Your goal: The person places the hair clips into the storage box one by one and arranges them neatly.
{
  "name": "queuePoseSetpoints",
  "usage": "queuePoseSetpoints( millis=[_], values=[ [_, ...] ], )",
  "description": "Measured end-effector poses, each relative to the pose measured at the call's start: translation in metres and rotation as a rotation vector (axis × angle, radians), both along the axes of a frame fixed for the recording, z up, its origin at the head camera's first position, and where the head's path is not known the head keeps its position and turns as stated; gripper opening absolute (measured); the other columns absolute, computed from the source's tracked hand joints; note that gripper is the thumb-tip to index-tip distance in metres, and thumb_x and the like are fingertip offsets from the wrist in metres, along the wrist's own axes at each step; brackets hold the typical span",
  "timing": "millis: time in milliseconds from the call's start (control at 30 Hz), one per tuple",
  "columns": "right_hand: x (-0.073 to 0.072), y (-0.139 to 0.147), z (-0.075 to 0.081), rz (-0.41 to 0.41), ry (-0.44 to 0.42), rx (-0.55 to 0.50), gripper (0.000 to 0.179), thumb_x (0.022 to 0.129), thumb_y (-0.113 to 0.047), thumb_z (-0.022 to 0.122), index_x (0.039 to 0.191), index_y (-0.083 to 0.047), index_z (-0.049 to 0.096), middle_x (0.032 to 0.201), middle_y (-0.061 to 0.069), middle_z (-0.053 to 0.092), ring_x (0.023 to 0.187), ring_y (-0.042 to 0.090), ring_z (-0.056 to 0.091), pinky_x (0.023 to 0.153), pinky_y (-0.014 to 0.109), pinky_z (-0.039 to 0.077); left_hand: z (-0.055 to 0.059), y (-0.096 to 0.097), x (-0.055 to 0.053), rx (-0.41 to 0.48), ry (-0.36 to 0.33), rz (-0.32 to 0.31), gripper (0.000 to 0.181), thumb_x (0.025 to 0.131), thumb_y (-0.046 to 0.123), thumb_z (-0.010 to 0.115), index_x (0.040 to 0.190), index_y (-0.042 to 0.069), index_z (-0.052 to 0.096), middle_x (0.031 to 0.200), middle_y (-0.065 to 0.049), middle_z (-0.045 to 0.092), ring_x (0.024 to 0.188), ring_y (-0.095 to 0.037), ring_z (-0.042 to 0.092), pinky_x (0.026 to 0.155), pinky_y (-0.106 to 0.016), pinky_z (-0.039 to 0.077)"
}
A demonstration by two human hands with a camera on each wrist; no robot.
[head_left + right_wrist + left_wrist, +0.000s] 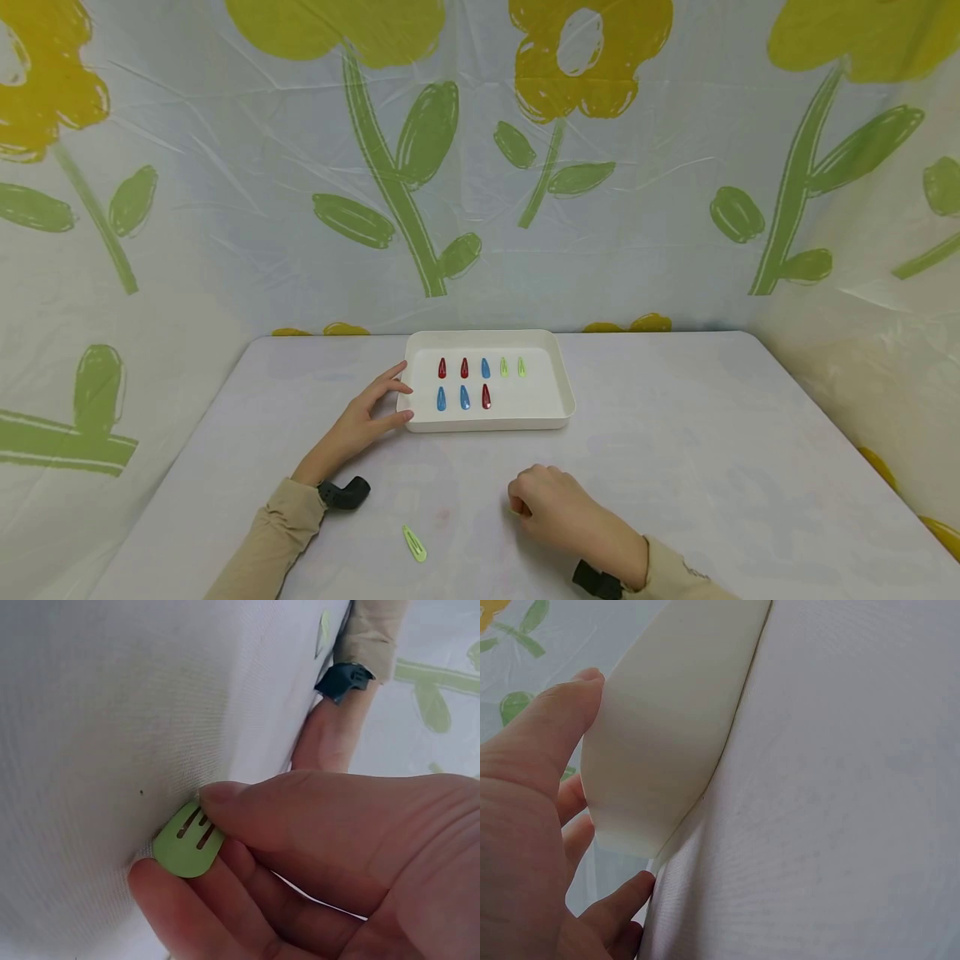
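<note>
My right hand (558,510) pinches a light green snap hair clip (189,841) between thumb and fingers, close over the table, as the right wrist view shows. From the head view that clip is mostly hidden by the hand. My left hand (365,414) rests at the left end of a white tray (528,408), fingers spread and fairly straight, with fingertips and thumb at its rim. In the tray lie two rows of clips: red clips (486,397), blue clips (465,397) and two green clips (521,367). Another green clip (414,543) lies on the table between my forearms.
The white-covered table (697,433) extends to both sides of the tray. Behind it hangs a pale curtain (645,250) printed with yellow flowers and green leaves. Each wrist wears a black strap device, such as the left one (345,493).
</note>
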State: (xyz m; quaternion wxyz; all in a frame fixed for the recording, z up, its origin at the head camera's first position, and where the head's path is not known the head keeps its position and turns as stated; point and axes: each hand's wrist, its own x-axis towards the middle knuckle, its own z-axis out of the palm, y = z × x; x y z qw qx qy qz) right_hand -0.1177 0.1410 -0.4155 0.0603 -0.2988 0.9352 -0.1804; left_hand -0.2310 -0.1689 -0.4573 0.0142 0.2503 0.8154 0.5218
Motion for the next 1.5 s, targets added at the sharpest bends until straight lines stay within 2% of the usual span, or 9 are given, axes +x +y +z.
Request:
queuePoseSetpoints(
  millis=[100, 333, 867, 1267, 1500],
  values=[
    [-0.001, -0.001, 0.000, 0.004, -0.011, -0.015, 0.029, 0.070, 0.011, 0.074, 0.063, -0.013, 0.059, 0.059, -0.010, 0.046, 0.054, 0.003, 0.040, 0.047, 0.019, 0.037, 0.006, 0.001, 0.004, 0.000, 0.004, -0.004, 0.036, 0.093, 0.014, 0.072, 0.123, 0.000, 0.059, 0.161, -0.015, 0.026, 0.150, -0.037, 0.013, 0.116, -0.063, 0.012],
    [-0.005, -0.002, 0.002, 0.017, -0.030, -0.045, 0.028, 0.074, 0.010, 0.074, 0.064, -0.012, 0.060, 0.058, -0.011, 0.046, 0.054, 0.002, 0.040, 0.049, 0.018, 0.038, 0.006, 0.001, 0.004, 0.005, 0.006, -0.003, 0.036, 0.093, 0.015, 0.072, 0.123, 0.000, 0.058, 0.161, -0.013, 0.026, 0.150, -0.035, 0.013, 0.117, -0.062, 0.012],
    [-0.014, -0.001, 0.014, 0.058, 0.057, -0.143, 0.024, 0.071, 0.013, 0.072, 0.066, -0.009, 0.063, 0.061, -0.008, 0.052, 0.057, 0.001, 0.043, 0.052, 0.016, 0.042, 0.006, 0.001, 0.004, 0.017, 0.001, -0.012, 0.037, 0.093, 0.016, 0.071, 0.124, 0.000, 0.059, 0.161, -0.012, 0.026, 0.150, -0.033, 0.013, 0.117, -0.062, 0.012],
    [-0.015, -0.002, 0.024, 0.044, 0.079, -0.190, 0.020, 0.073, 0.011, 0.071, 0.070, -0.008, 0.066, 0.066, -0.005, 0.059, 0.060, 0.002, 0.049, 0.055, 0.016, 0.046, 0.006, 0.002, 0.005, 0.006, 0.007, -0.002, 0.036, 0.094, 0.014, 0.071, 0.124, 0.000, 0.058, 0.161, -0.013, 0.025, 0.150, -0.034, 0.013, 0.117, -0.062, 0.011],
    [-0.019, 0.000, 0.032, 0.022, 0.063, -0.236, 0.015, 0.077, 0.009, 0.074, 0.075, -0.005, 0.069, 0.069, -0.004, 0.062, 0.062, 0.006, 0.053, 0.057, 0.018, 0.048, 0.005, 0.001, 0.004, 0.015, 0.013, -0.007, 0.036, 0.093, 0.014, 0.071, 0.123, -0.001, 0.058, 0.161, -0.014, 0.026, 0.150, -0.035, 0.013, 0.117, -0.061, 0.012]
  ],
)
